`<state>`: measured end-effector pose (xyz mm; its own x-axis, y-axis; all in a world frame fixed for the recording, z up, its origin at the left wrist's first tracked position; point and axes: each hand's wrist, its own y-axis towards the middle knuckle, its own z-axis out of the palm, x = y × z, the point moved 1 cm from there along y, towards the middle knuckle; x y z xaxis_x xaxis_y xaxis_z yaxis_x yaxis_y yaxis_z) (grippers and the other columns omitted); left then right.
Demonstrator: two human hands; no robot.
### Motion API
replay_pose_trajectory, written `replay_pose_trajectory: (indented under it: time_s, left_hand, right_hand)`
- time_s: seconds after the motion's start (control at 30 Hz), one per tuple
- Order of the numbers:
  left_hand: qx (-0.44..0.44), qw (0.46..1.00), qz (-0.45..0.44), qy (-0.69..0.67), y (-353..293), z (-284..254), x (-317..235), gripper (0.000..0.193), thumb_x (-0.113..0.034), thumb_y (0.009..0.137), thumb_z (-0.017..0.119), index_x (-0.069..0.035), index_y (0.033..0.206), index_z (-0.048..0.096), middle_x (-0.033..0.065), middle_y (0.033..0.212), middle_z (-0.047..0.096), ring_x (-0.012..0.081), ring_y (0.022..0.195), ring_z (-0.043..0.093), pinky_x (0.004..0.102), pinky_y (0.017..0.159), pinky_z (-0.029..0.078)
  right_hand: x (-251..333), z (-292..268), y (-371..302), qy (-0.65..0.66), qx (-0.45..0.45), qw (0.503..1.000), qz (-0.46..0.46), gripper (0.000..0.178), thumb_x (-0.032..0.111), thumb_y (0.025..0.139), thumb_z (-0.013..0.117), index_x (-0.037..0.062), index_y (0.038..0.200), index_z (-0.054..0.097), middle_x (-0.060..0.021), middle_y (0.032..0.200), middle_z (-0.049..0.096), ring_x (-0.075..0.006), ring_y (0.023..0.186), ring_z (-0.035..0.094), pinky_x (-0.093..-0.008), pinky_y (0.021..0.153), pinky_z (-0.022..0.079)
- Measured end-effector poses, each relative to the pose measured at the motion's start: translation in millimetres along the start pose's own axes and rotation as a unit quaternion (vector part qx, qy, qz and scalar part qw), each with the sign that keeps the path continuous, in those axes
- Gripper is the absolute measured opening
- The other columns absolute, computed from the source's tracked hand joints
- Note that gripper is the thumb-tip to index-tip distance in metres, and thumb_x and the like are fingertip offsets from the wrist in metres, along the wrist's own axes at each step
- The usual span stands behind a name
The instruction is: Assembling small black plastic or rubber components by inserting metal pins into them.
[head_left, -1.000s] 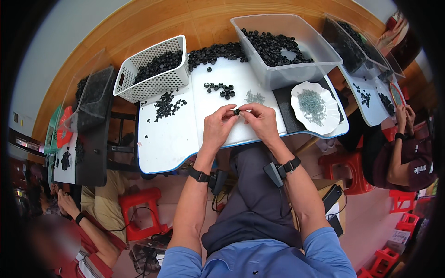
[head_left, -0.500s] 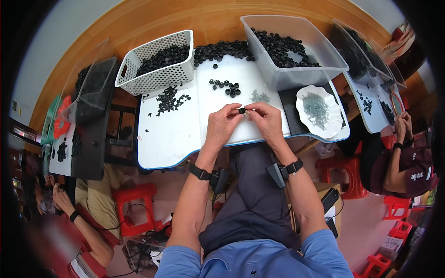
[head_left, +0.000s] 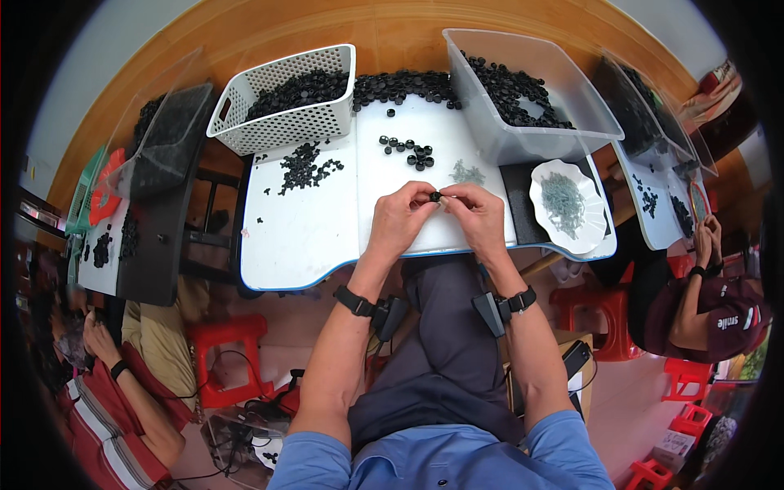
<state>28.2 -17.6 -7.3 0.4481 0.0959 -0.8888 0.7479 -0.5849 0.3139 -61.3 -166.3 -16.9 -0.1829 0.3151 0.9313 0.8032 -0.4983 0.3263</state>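
Above the near part of the white tabletop [head_left: 306, 245], my left hand [head_left: 398, 216] and my right hand [head_left: 479, 214] meet fingertip to fingertip. Both pinch one small, shiny black round cap [head_left: 435, 197] between thumb and forefinger. Any smaller piece at the right fingertips is too small to make out. Just beyond my hands lies a loose group of similar black caps [head_left: 419, 155]. A little pile of thin, translucent grey-green pieces [head_left: 467, 172] is beside them. More of these pieces fill a white scalloped plate [head_left: 603, 214] to the right of my right hand.
A white perforated basket [head_left: 237, 131] and a clear plastic bin [head_left: 551, 143] hold many black parts at the back, with a heap of black caps [head_left: 404, 86] between them. Smaller black bits [head_left: 306, 169] lie at the left. Co-workers sit at tables on both sides, near red stools [head_left: 224, 359].
The tabletop and its things appear shifted slightly right in the picture. Both hands keep their pinch on the black cap, with only small finger movement.
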Motion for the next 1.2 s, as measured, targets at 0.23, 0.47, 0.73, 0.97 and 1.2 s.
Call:
replay_pose_trajectory:
  time_s: [0.23, 0.47, 0.73, 0.97, 1.2]
  left_hand:
    - [-0.002, 1.000, 0.009, 0.013, -1, 0, 5, 0.031, -0.011, 0.089, 0.079, 0.000, 0.117, 0.073, 0.0127, 0.096, 0.080, 0.0186, 0.089, 0.078, 0.0295, 0.078, 0.060]
    - [0.001, 1.000, 0.002, 0.016, 0, 0, 1, 0.026, -0.011, 0.089, 0.079, -0.002, 0.112, 0.072, 0.0115, 0.093, 0.079, 0.0186, 0.088, 0.078, 0.0293, 0.076, 0.059]
    - [0.005, 1.000, 0.012, 0.026, 0, 1, 2, 0.024, -0.009, 0.090, 0.078, -0.001, 0.110, 0.069, 0.0120, 0.092, 0.079, 0.0199, 0.087, 0.078, 0.0293, 0.074, 0.058]
    - [0.004, 0.999, 0.022, 0.032, 0, 1, 2, 0.023, -0.009, 0.089, 0.078, -0.001, 0.108, 0.069, 0.0122, 0.093, 0.079, 0.0211, 0.088, 0.078, 0.0299, 0.074, 0.059]
    - [0.012, 0.999, 0.014, 0.029, 0, 0, 0, 0.021, -0.006, 0.089, 0.076, 0.001, 0.107, 0.068, 0.0165, 0.092, 0.078, 0.0283, 0.089, 0.078, 0.0348, 0.078, 0.061]
  right_hand:
    - [0, 1, -2, 0.020, -0.019, 0.999, 0.022, 0.012, -0.001, 0.087, 0.075, -0.0005, 0.099, 0.078, -0.0064, 0.088, 0.076, -0.0095, 0.075, 0.068, -0.0238, 0.068, 0.053]
    - [5, -1, -1, -0.020, -0.024, 0.999, -0.021, 0.012, -0.003, 0.086, 0.075, 0.0001, 0.098, 0.078, -0.0076, 0.091, 0.077, -0.0114, 0.078, 0.069, -0.0249, 0.069, 0.054]
    - [14, 1, 0, -0.060, -0.015, 0.996, -0.065, 0.014, -0.005, 0.084, 0.075, 0.0001, 0.097, 0.078, -0.0101, 0.091, 0.076, -0.0174, 0.079, 0.071, -0.0277, 0.070, 0.055]
    - [19, 2, 0, -0.079, -0.011, 0.992, -0.100, 0.012, -0.007, 0.084, 0.073, -0.0005, 0.093, 0.076, -0.0105, 0.089, 0.076, -0.0206, 0.080, 0.072, -0.0296, 0.070, 0.056]
    - [19, 2, -1, -0.094, -0.018, 0.988, -0.124, 0.013, -0.008, 0.084, 0.073, 0.0001, 0.093, 0.076, -0.0103, 0.089, 0.075, -0.0221, 0.080, 0.073, -0.0305, 0.070, 0.056]
